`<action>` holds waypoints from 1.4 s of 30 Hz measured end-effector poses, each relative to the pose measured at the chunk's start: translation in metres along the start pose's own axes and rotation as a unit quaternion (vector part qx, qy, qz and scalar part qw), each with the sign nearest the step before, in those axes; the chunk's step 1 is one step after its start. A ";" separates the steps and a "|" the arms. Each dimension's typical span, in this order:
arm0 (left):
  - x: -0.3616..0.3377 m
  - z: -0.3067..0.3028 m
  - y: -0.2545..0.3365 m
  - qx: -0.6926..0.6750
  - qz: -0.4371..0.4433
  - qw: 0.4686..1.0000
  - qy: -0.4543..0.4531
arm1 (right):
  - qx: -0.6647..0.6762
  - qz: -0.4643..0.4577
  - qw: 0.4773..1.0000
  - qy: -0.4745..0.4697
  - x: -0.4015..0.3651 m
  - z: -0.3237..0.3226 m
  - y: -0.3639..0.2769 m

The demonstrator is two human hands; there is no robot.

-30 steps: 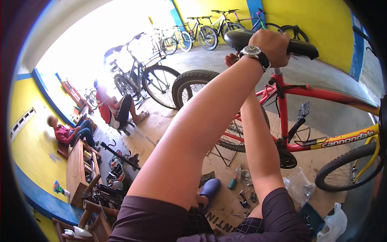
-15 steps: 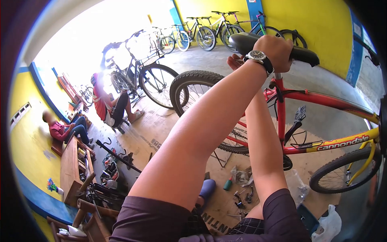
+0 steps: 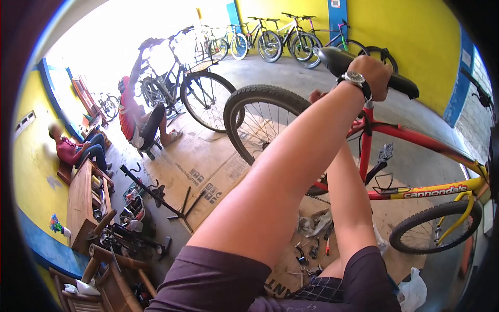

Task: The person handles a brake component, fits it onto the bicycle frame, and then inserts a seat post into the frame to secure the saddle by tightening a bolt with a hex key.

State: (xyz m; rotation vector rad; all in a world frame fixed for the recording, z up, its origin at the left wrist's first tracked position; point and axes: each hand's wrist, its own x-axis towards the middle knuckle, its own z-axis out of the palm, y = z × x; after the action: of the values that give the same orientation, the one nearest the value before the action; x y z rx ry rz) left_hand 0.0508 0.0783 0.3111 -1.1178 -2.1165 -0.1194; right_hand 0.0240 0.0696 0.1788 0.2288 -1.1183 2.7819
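Observation:
My left hand (image 3: pixel 370 77), with a watch on its wrist, is closed around the black saddle (image 3: pixel 335 60) of a red and yellow bicycle (image 3: pixel 366 151). Lower and behind that forearm, my right hand (image 3: pixel 318 95) is near the bicycle's rear, by the top of the rear wheel (image 3: pixel 248 99). Only a few of its fingertips show, so what it touches is hidden. The bicycle's frame runs off to the right, with its front wheel (image 3: pixel 436 227) turned at an angle.
Flattened cardboard (image 3: pixel 208 171) covers the floor, with small parts and tools (image 3: pixel 306 252) on it. A seated person (image 3: pixel 138 117) reaches up to another bicycle (image 3: pixel 182 78). Another person (image 3: pixel 78 151) sits by a wooden table (image 3: pixel 80 203). A black stand (image 3: pixel 156 195) lies left.
The view has shifted a little, and more of the black stand shows. My left hand stays on the saddle. My right hand shows less behind the left forearm.

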 end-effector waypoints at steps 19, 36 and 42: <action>-0.020 -0.006 -0.124 -0.129 -0.074 0.988 0.045 | -0.373 -0.343 0.844 0.175 -0.084 -0.051 -0.162; -0.029 -0.009 -0.094 -0.552 -0.386 0.739 0.034 | -0.141 -0.398 0.893 0.153 -0.057 -0.053 -0.150; -0.031 -0.007 -0.092 -0.538 -0.380 0.750 0.058 | -0.051 -0.388 0.909 0.141 -0.057 -0.047 -0.144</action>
State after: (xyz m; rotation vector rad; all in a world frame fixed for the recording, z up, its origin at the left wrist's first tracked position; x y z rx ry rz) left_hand -0.0027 -0.0022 0.3186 -0.6230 -2.2156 -1.9294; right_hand 0.1013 0.2017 0.2317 0.1941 -0.8435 1.9683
